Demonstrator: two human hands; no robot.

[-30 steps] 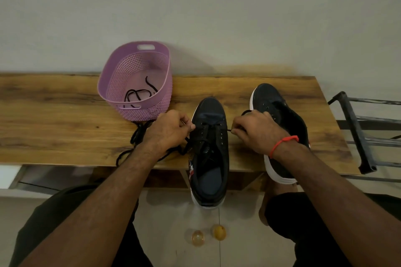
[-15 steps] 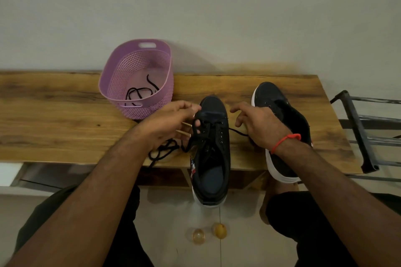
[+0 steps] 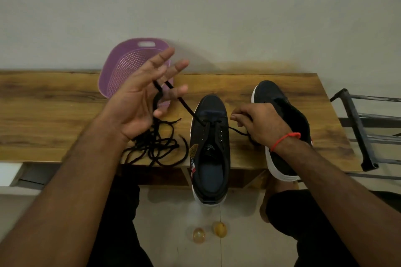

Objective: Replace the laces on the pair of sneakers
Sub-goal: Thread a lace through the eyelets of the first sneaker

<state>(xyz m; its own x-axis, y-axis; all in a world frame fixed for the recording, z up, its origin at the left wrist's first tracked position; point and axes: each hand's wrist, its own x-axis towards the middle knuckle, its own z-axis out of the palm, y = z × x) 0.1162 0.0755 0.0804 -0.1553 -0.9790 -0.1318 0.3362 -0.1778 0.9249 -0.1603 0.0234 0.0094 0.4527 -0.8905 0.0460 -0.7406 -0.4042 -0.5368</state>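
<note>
Wooden bench (image 3: 54,102): sneakers (image 3: 210,136), laces (image 3: 156,145), basket (image 3: 121,67).

On the bench (image 3: 54,102), the basket (image 3: 112,80) sits back left, tangled lace (image 3: 156,147) before it, two sneakers (image 3: 209,147) (image 3: 284,115) to the right.

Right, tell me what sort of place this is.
Probably a room at home, not a workshop: a wooden bench against a plain wall, a tiled floor, and a metal rack beside it.

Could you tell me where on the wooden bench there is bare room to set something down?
The bench is bare left of the purple basket and the lace pile. Another strip lies behind the two sneakers, toward the wall. Around the left hand and right hand it is crowded.
</note>
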